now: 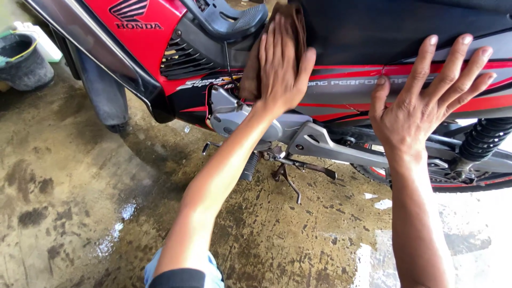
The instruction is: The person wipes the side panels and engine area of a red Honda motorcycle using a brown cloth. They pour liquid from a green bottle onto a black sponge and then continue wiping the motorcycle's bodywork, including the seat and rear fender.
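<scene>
A red, black and grey motorcycle point(346, 85) stands side-on across the top of the head view. My left hand point(281, 69) presses a brown cloth point(290, 21) flat against the bike's side panel, just below the dark seat. My right hand point(424, 101) lies open with fingers spread on the grey and red side panel further to the right, holding nothing. Below the hands are the silver engine casing point(229, 114), a footpeg and the folded side stand point(290, 178).
The concrete floor point(80, 202) is wet and stained, with small puddles. A dark bucket point(24, 61) stands at the far left. A black rear shock spring point(482, 138) and the rear wheel are at the right edge.
</scene>
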